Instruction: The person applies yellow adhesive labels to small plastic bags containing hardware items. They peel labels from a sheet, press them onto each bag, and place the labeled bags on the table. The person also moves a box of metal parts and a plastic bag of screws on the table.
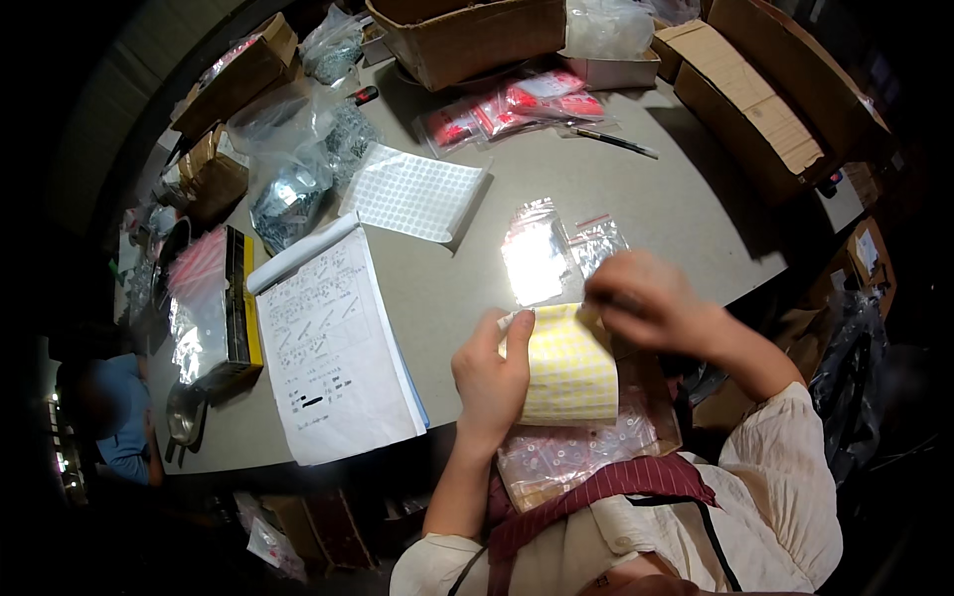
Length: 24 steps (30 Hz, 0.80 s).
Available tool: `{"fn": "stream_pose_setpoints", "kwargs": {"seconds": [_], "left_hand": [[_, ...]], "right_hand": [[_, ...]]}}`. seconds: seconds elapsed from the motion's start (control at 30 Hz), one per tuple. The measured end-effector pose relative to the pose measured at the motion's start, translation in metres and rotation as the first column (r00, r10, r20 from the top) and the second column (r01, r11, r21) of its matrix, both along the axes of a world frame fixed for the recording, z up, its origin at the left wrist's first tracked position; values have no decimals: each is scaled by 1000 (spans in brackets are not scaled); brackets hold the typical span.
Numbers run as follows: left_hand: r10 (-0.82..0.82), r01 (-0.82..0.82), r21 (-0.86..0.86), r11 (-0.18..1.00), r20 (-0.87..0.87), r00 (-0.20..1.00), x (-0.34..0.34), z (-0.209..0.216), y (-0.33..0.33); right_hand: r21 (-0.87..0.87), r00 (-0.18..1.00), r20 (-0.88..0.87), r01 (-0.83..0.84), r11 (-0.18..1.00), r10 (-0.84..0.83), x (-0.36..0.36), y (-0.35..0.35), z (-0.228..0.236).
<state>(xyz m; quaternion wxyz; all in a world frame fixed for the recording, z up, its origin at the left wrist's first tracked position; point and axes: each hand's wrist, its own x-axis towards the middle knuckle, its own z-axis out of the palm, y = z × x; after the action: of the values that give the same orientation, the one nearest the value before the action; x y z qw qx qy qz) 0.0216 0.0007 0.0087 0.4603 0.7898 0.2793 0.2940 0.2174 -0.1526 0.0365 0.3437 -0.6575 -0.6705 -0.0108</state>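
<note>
My left hand pinches the left edge of a sheet of yellow stickers, thumb on top. At the sheet's upper right corner is my right hand, its fingers curled together; anything between them is hidden. Beneath the sheet, a shallow cardboard box by my lap holds clear plastic bags with small pale parts inside. Just beyond my hands lie a stack of shiny clear zip bags and a smaller zip bag pile with red seal lines.
Left of my hands lie a clipboard of papers and a white sticker sheet. Bags of metal parts stand beyond. Red-filled packets, a pen and cardboard boxes line the far side. A person in blue sits far left.
</note>
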Motion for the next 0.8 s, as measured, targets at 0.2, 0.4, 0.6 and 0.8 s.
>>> {"fn": "stream_pose_setpoints", "kwargs": {"seconds": [0.2,0.4,0.6,0.8], "left_hand": [[-24,23,-19,1000,-23,999,2,5,0],[-23,21,-118,993,-10,1000,1,5,-1],[-38,38,-33,999,-12,999,-2,1,1],[-25,29,-105,994,40,999,-4,3,-1]], "right_hand": [[-520,951,-107,197,831,-291,84,20,24],[-479,958,117,284,830,-260,78,30,8],[-443,892,302,445,778,-338,81,30,27],[-497,945,-298,-31,867,-137,58,36,29]]}}
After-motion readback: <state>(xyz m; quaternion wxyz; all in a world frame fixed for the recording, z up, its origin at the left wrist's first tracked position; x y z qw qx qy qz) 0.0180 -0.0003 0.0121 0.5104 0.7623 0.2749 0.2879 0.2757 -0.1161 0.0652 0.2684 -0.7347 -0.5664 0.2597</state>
